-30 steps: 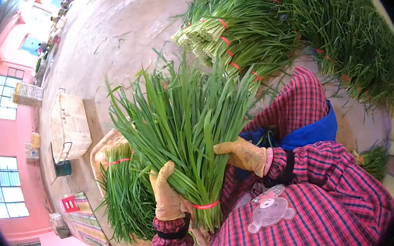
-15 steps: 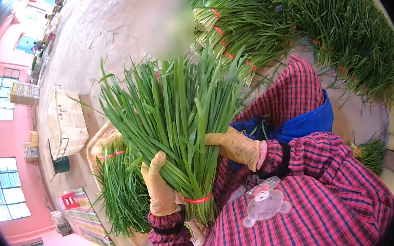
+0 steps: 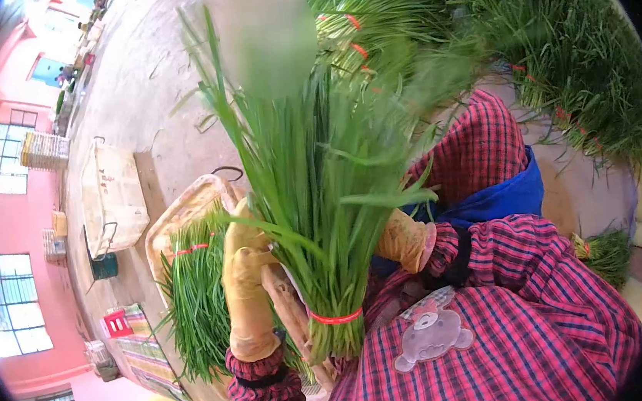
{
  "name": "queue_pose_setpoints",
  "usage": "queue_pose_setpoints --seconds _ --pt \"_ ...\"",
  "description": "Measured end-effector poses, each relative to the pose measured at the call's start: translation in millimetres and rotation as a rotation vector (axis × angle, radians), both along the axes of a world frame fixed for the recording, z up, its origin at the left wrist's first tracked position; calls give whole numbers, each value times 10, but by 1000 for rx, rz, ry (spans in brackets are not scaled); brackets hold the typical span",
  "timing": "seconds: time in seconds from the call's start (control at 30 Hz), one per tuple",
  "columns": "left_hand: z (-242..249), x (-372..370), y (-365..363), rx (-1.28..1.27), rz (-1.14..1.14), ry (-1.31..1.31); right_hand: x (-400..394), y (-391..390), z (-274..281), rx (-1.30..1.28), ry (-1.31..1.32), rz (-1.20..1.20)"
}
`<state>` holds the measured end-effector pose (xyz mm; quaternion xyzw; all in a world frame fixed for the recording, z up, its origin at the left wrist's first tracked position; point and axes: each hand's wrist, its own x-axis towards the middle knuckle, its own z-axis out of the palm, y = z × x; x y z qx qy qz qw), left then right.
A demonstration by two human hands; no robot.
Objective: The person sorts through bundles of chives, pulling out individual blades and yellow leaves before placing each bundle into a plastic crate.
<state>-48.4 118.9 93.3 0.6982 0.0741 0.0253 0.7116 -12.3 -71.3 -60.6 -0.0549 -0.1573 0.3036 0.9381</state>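
Note:
A bunch of garlic chives (image 3: 323, 223) stands upright in front of me, its leaves fanned out and partly blurred, with a red band (image 3: 336, 317) near the stem ends. My left hand (image 3: 246, 285), in a yellowish glove, is at the bunch's left side with its fingers stretched upward and thumb apart. At the right side my right hand (image 3: 406, 242), gloved too, is wrapped round the leaves, its fingertips hidden behind them. Left of my left hand, more banded chives (image 3: 196, 313) lie in a tan tray (image 3: 162, 235).
Several banded bunches (image 3: 381, 17) are piled at the upper middle, and a larger heap (image 3: 553, 46) lies at the upper right. A small bunch (image 3: 605, 257) rests at the far right. On the left stand a white crate (image 3: 113, 191) and a red stool (image 3: 117, 324) on a striped mat.
My left hand has moved left and up, off the leaves. The bunch has become more upright, its leaves gathered narrower and swaying. More of the tan tray shows.

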Motion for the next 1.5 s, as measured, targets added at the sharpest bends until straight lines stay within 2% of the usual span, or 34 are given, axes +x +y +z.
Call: queue_pose_setpoints --seconds 0.03,0.1,0.13,0.2,0.23,0.33,0.37,0.43,0.47,0.5,0.53,0.57,0.6,0.63,0.73,0.77,0.83,0.87,0.93,1.07,1.1,1.13,1.2,1.23,1.27,1.3,1.37,1.4,1.43,1.47,1.5 --pt "40 -10 76 81 -8 37 14 -122 86 -1 -160 -41" --pt "73 -88 43 343 76 78 -4 -200 29 -44 -205 -37" --pt "38 -126 63 336 74 76 -19 -224 -46 -106 -189 -37" --pt "-97 -186 151 126 -31 224 -43 -197 -204 -235 -168 -39" --pt "-195 -199 183 122 -114 232 -48 -170 -284 -311 -162 -45" --pt "-314 -155 117 -110 -206 394 -67 -85 -572 -524 -150 -59" --pt "-420 -152 99 -108 -206 387 -70 -61 -723 -585 -138 -63" --pt "-570 -145 39 -363 -33 461 -80 -22 -1107 -695 -89 -67" --pt "-566 -106 -46 -499 38 541 -94 5 -1414 -749 -42 -71" --pt "-624 -76 -13 -500 33 533 -124 37 -1860 -812 27 -81" --pt "-737 -40 40 -538 37 489 -186 89 -2514 -888 120 -102" --pt "-804 -15 71 -576 41 447 -299 102 -3394 -984 241 -119" --pt "-724 24 31 -526 75 469 -470 137 -4821 -1132 415 -128" --pt "-643 31 -9 -527 74 467 -291 125 -3701 -890 310 -160" --pt "-451 48 -78 -507 120 360 -48 262 -2290 -294 157 -126" --pt "-405 34 -80 -502 120 357 15 38 -1668 -552 -41 -69" --pt "-325 -14 -78 -281 196 199 155 -416 -306 -1040 -558 28" --pt "-295 -10 -56 -231 195 181 195 -475 -42 -1031 -636 31" --pt "-152 -32 -95 -216 193 167 259 -535 103 -799 -645 13" --pt "-95 -65 -86 -155 202 137 328 -484 -79 27 -456 55" --pt "-59 -67 -131 -160 233 135 337 -410 -209 139 -445 76" --pt "-26 -61 -187 -150 282 118 348 -294 -400 135 -447 74" --pt "-81 -81 -128 -127 267 99 428 256 -1193 637 -434 233" --pt "-101 -86 -103 -100 257 81 481 360 -936 889 -419 314" --pt "-105 -80 -100 -101 256 80 378 -268 -694 404 -414 130" --pt "-107 -71 -97 -86 230 89 352 -387 -325 404 -415 131" --pt "-146 -51 -126 -73 212 102 330 -517 102 -242 -340 205" --pt "-193 -11 -183 31 182 124 401 -619 229 -604 -801 -19" --pt "-170 65 -278 136 147 146 383 -525 535 -604 -794 -21" --pt "-41 99 -368 153 127 283 379 -291 879 -727 -524 -7" --pt "-64 136 -383 157 118 284 388 -167 1070 -837 -250 4"
